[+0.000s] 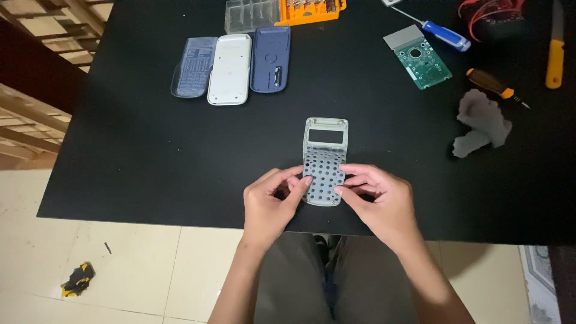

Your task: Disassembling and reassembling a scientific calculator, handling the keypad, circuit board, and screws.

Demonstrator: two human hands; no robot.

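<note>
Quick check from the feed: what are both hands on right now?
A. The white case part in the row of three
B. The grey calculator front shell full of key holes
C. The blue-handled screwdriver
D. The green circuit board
B: the left hand and right hand both pinch the lower end of the grey holed shell near the table's front edge; the circuit board, blue-handled screwdriver and white case part lie untouched farther back.

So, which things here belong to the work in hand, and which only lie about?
In hand: grey keypad frame, held by left hand and right hand.

Lying about: three casing shells, green circuit board, blue screwdriver, grey cloth.
</note>
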